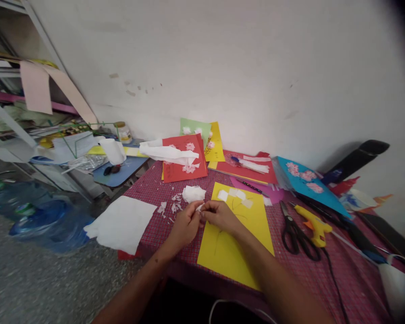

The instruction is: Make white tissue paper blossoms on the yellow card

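Note:
Over the table, my left hand (186, 221) and my right hand (219, 214) meet, fingertips pinched on a small piece of white tissue paper (200, 207). Most of that piece is hidden by the fingers. Just beyond them lies a crumpled wad of white tissue (193, 194), with torn scraps (176, 207) scattered to its left. Below my right forearm is a yellow sheet (236, 256) with thin drawn stems and several white paper squares (236, 194) near its top. A large white tissue sheet (123, 222) hangs over the table's left edge.
Black scissors (295, 234) and a yellow glue gun (315, 225) with its cord lie at right. Red card sheets (185, 157) with pink paper flowers stand behind, near a blue card (315, 184). A blue side table (121, 171) holds a white roll (113, 151). Water bottles (50, 222) stand on the floor.

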The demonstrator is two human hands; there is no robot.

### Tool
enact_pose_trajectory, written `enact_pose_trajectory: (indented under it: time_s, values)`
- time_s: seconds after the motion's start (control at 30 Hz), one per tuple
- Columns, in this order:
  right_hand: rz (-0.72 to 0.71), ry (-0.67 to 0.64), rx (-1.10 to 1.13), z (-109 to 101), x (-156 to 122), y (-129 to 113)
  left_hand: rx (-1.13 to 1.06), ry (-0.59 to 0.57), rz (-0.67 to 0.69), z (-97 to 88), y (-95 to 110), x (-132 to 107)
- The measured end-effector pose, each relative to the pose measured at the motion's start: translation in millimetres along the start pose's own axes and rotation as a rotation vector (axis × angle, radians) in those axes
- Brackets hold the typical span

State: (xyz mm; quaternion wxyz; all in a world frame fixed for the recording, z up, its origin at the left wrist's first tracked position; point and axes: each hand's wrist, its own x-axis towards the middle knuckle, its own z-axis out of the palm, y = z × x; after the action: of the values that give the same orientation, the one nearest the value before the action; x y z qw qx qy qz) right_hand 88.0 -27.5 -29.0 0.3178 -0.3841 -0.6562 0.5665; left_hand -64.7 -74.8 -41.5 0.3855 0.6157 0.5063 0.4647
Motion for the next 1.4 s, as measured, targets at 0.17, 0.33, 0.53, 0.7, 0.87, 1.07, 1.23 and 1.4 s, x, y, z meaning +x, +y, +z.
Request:
enact_pose_trajectory:
  time_s: [0.17, 0.33, 0.53, 0.7, 0.87, 1.07, 1.23, 1.4]
  values:
    - [-0.006, 0.007, -0.037, -0.2, -0.9, -2.2, -0.020, -0.010, -0.007, 0.5, -1.6, -0.5]
    - [-0.013, 0.019, -0.055, -0.3, -1.0, -2.1, -0.024, -0.009, -0.001, 0.4, -0.8, -0.7]
    - [-0.003, 0.034, -0.088, -0.5, -0.4, -2.1, -0.071, -0.012, -0.012, 1.3, 0.5, -0.9]
    - [0.005, 0.038, -0.075, -0.2, -0.8, -2.1, -0.079, -0.018, -0.022, 1.0, 0.4, -1.0]
    - [0.000, 0.033, -0.055, -0.7, -0.3, 1.3, -0.069, -0.037, -0.024, -0.2, -0.1, -1.1]
    - [0.039, 0.039, -0.005, -2.3, -0.2, 0.8, -0.155, 0.002, -0.070, 1.8, 1.5, -0.6]
    - [0.079, 0.074, 0.093, -3.6, 1.0, 1.0, -0.225, 0.085, -0.060, 2.9, 0.9, -0.3]
    - [0.095, 0.083, 0.139, -3.8, 1.7, 2.6, -0.159, 0.080, -0.033, 2.4, -0.9, -0.4]
